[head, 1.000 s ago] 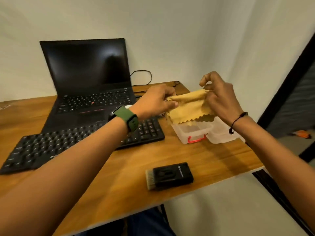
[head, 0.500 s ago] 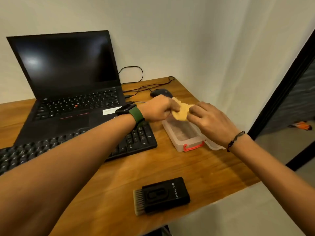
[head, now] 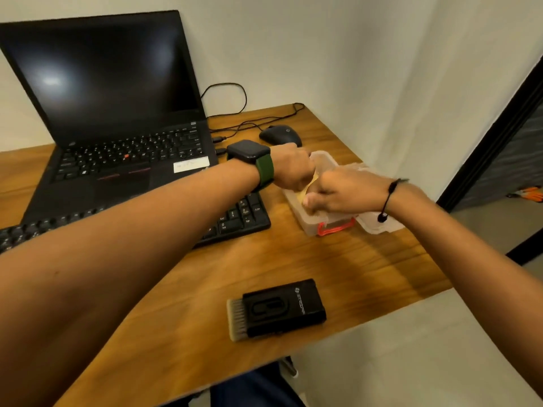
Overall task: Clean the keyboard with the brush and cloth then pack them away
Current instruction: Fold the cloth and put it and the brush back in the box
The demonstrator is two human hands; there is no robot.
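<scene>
Both hands meet over the clear plastic box (head: 314, 227) with a red latch, at the desk's right side. My left hand (head: 293, 167) and my right hand (head: 338, 192) both hold the folded yellow cloth (head: 305, 191) down inside the box; only a sliver of cloth shows between them. The black brush (head: 279, 308) with pale bristles lies alone near the desk's front edge. The black keyboard (head: 241, 218) sits left of the box, mostly hidden under my left forearm.
An open black laptop (head: 117, 113) stands behind the keyboard. A black mouse (head: 280, 135) and cables lie behind the box. The box's clear lid (head: 379, 227) rests open to its right. The desk's right edge drops off near the box.
The cloth, held spread above the box a second ago, was folded small and has now gone down into the box with both hands.
</scene>
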